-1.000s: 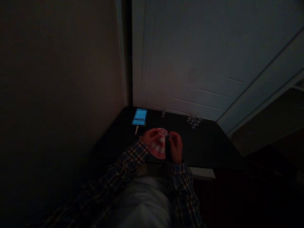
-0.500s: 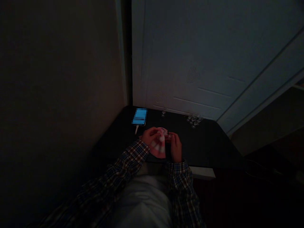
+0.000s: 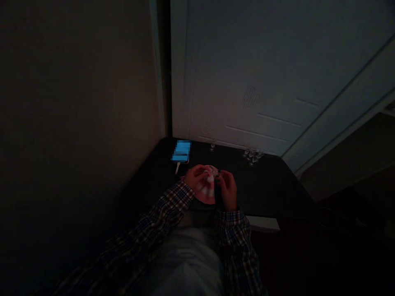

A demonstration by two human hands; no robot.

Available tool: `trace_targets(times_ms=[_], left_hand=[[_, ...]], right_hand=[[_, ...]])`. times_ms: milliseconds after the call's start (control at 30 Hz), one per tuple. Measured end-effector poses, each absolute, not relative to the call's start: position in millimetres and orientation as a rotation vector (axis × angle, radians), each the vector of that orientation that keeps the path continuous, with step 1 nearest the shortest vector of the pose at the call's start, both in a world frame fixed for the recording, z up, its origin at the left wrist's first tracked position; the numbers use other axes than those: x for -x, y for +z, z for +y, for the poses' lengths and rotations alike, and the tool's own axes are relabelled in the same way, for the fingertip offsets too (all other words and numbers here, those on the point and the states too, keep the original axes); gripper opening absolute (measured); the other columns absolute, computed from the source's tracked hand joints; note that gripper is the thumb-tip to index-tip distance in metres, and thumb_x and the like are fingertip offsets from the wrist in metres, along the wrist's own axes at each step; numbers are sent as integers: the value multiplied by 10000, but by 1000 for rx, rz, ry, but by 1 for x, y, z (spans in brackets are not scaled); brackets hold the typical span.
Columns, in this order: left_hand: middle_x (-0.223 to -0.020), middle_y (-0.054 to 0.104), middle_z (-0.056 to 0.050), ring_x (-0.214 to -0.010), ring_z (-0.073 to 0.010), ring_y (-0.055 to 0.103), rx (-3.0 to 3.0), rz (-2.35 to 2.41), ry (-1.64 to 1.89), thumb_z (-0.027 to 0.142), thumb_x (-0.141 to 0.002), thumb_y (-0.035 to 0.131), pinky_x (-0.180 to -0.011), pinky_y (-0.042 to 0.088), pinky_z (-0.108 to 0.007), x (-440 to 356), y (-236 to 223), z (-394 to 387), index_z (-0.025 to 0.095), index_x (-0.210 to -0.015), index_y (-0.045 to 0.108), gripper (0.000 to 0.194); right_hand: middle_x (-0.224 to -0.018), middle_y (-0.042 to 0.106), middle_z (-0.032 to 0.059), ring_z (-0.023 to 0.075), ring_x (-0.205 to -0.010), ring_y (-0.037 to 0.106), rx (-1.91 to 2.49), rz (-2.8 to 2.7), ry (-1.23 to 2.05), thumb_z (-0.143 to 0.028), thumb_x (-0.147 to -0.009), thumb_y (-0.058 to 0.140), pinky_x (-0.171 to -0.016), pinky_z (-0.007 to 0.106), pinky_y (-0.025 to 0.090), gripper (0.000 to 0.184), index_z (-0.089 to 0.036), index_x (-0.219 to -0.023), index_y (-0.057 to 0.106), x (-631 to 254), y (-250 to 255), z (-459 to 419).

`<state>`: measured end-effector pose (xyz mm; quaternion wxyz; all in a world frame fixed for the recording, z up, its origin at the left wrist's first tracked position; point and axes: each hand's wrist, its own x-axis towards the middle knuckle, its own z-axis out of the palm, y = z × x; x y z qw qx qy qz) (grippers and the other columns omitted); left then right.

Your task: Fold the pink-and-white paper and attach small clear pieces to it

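We log the pink-and-white fan-shaped piece [image 3: 205, 194] at mid-near edge of the surface [image 3: 265, 189], between both hands. Left hand [image 3: 197, 175], nearer, overlaps its left side; right hand [image 3: 227, 187] sits at its right. Both have curled fingers; grip cannot be told. Long axis runs near-to-far, broad end facing the near edge.

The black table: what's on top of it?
A rectangular blue screen, clustered small clear pieces, one clear piece apart; the left hand, right hand and rounded pink-and-white piece cover anything beneath.
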<state>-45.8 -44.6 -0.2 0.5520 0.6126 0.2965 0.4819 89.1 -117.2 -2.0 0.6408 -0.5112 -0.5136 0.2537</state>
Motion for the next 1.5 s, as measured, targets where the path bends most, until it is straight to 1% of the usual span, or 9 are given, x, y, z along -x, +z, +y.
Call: trace_targets(times_ms=[200,367,533,667,967,1100,1233,1367,1500], left_hand=[[-818,627,-34,-813,-170,585,-1463,705,1116,312,-637,638,-797,446,-352,47,2,-45,164,-811,585,234],[-811,618,-35,-810,-169,580,-1461,692,1136,309,-632,645,-794,446,-345,46,-1,-45,161,-789,581,225],[-799,619,-28,-793,-162,578,-1459,684,1143,313,-620,653,-789,445,-341,46,-4,-44,160,-780,575,235],[-818,618,-32,-800,-162,577,-1477,676,1151,309,-629,650,-778,448,-333,46,-4,-44,160,-787,575,230],[-852,638,-50,-819,-179,589,-1450,660,1119,324,-608,666,-802,448,-357,45,-7,-43,160,-802,603,263],[-899,645,-61,-845,-187,590,-1424,663,1111,320,-605,667,-815,444,-357,45,-7,-42,161,-820,616,272],[-899,649,-65,-847,-193,594,-1403,678,1130,322,-612,664,-810,445,-362,45,-8,-41,160,-825,619,272],[-904,641,-64,-857,-189,590,-1433,647,1117,311,-630,652,-825,440,-364,46,-7,-41,157,-823,617,249],[-892,640,-53,-858,-185,589,-1453,669,1136,309,-633,649,-832,439,-367,46,-7,-42,165,-825,615,242]], right_hand=[[-1015,563,59,154,-896,549,1170,-1203,484,-272,-782,497,-750,295,458,249,-194,-1018,501,-89,0,-118],[-1153,502,77,146,-884,557,1172,-1151,545,-301,-792,492,-701,280,477,342,-215,-1118,433,-89,-2,-116],[-968,596,47,141,-775,587,1223,-1199,620,-353,-842,396,-658,277,478,287,-213,-1080,473,-90,-10,-113],[-853,613,23,137,-707,584,1256,-1210,605,-374,-869,320,-624,268,470,291,-215,-1014,515,-92,-11,-114],[-801,600,16,116,-647,562,1229,-1166,559,-361,-864,329,-589,244,456,288,-195,-1020,505,-91,-6,-117],[-895,589,32,108,-666,554,1203,-1170,554,-324,-848,371,-580,234,453,268,-196,-1054,485,-91,-5,-116],[-1022,556,48,131,-800,549,1187,-1211,516,-259,-805,441,-637,246,462,266,-207,-1064,480,-91,-5,-116],[-1039,554,51,153,-893,532,1198,-1229,483,-236,-786,465,-733,283,457,269,-204,-1052,496,-90,-2,-117],[-1048,554,58,150,-859,550,1171,-1214,544,-281,-817,425,-687,274,470,265,-200,-1059,497,-89,2,-120]])
